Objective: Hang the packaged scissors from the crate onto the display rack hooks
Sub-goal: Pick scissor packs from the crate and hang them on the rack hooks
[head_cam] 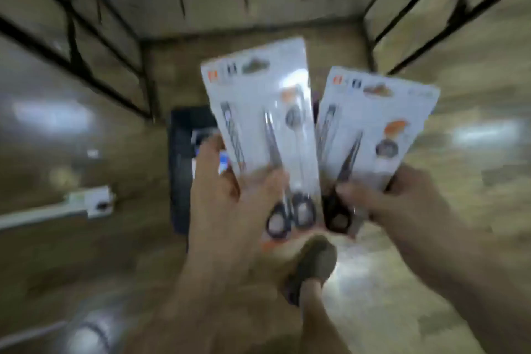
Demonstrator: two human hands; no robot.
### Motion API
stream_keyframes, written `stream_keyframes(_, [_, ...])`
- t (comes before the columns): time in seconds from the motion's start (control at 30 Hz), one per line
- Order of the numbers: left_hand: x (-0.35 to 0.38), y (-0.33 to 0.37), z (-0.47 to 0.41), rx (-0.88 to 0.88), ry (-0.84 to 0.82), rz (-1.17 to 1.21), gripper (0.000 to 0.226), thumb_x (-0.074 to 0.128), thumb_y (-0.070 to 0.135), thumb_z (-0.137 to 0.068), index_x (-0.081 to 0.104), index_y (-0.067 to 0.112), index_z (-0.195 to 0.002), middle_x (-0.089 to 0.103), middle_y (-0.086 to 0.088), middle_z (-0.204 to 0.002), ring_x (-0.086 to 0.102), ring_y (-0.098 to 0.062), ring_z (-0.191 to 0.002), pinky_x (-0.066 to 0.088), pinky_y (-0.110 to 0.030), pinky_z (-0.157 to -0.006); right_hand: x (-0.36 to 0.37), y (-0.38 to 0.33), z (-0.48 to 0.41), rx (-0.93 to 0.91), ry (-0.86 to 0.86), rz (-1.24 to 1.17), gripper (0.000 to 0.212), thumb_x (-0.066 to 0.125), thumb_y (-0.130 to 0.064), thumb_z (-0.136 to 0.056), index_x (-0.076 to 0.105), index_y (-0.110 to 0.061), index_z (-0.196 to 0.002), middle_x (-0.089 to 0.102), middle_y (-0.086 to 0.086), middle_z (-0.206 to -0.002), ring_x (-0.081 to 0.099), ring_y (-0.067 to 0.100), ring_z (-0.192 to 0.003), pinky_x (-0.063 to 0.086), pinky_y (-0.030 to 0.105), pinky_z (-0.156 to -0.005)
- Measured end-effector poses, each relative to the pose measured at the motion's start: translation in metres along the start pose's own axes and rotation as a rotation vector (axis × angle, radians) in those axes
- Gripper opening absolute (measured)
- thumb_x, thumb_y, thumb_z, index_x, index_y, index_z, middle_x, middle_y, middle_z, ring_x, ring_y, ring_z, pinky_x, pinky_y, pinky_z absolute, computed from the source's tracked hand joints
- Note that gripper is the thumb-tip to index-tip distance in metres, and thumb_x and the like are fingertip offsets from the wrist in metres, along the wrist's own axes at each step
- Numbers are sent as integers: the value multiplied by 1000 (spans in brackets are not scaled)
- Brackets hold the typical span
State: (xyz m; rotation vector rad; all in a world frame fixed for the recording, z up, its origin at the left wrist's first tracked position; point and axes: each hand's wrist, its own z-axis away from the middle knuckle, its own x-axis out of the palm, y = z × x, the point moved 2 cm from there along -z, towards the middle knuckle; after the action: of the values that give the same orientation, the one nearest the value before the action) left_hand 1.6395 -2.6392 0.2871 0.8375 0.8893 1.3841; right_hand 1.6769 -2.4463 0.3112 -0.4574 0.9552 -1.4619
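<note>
The picture is blurred by motion. My left hand (227,204) grips a white scissors pack (258,112) by its lower end; black handles show at the bottom. My right hand (396,198) pinches a second scissors pack (376,123), tilted to the right. Both packs stand upright in front of me, side by side, with hang holes at their tops. Behind them on the floor lies the dark crate (184,169), mostly hidden by my left hand and the packs. The black wire display rack (143,37) runs across the far side; its hooks (181,0) stick out from the top bar.
A second black rack section (416,17) stands at the right. A white power strip (92,204) lies on the wooden floor at the left. My foot in a sandal (313,264) is below the packs.
</note>
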Motion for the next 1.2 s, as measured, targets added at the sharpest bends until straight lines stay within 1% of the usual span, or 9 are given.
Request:
stream_keyframes(0.07, [-3,83,32,44,-74,62,55,86,-6,-74,64,35,-103,77,14,-91,73,-3,-78,55,-16,-65,-26,-65,58,17,61,-84,19,86,-10,-74,82,-27,-82,79,3,-80,76,15,-75,59,35,-71])
stream_keyframes(0.13, [-2,160,54,142,-85,89,50,86,11,-63,69,45,-95,78,9,-90,74,-6,-76,55,-17,-63,-46,-127,103,-25,72,-104,41,98,-36,-52,84,-24,-89,80,6,-89,77,21,-86,61,44,-85])
stream_keyframes(0.2, [-7,222,67,221,-113,148,47,88,17,-63,69,48,-92,79,3,-92,75,-11,-79,56,-21,-65,-60,-185,138,-129,59,-143,55,99,-38,-37,84,-18,-86,79,11,-87,76,22,-82,62,32,-74])
stream_keyframes(0.3, [-19,310,107,403,-184,199,44,84,11,-84,67,45,-106,78,6,-100,75,-13,-90,57,-21,-71,-70,-271,192,-317,45,-144,20,90,-4,-64,84,-17,-79,79,9,-82,74,18,-72,55,19,-59])
stream_keyframes(0.4, [-43,367,141,503,-190,255,42,73,9,-92,62,34,-125,76,12,-103,73,-6,-95,55,-14,-74,-68,-331,236,-431,12,-100,14,74,-13,-82,82,-18,-92,80,9,-95,76,23,-88,59,30,-75])
stream_keyframes(0.47, [-58,381,149,567,-198,303,48,71,9,-94,57,26,-136,74,12,-113,72,-6,-104,56,-15,-79,-63,-354,261,-463,2,-63,17,72,-16,-83,82,-17,-96,79,10,-100,76,25,-93,61,36,-81])
stream_keyframes(0.63, [-92,385,146,578,-329,278,48,69,5,-94,57,43,-121,71,30,-112,68,4,-106,52,-10,-82,-42,-358,287,-415,129,-86,18,73,-12,-82,82,-18,-97,79,13,-100,76,34,-92,59,49,-88])
stream_keyframes(0.83, [-127,380,119,537,-363,267,50,70,3,-96,56,26,-138,72,1,-128,68,-24,-119,54,-49,-100,-9,-352,282,-387,113,-123,16,72,-16,-81,82,-17,-94,79,12,-98,77,30,-88,64,35,-75])
stream_keyframes(1.2, [-108,401,125,483,-207,163,37,70,1,-95,63,22,-124,77,1,-113,73,-20,-107,61,-41,-91,-42,-353,250,-393,-10,-170,16,70,-19,-83,82,-21,-95,79,11,-98,77,27,-86,63,32,-70])
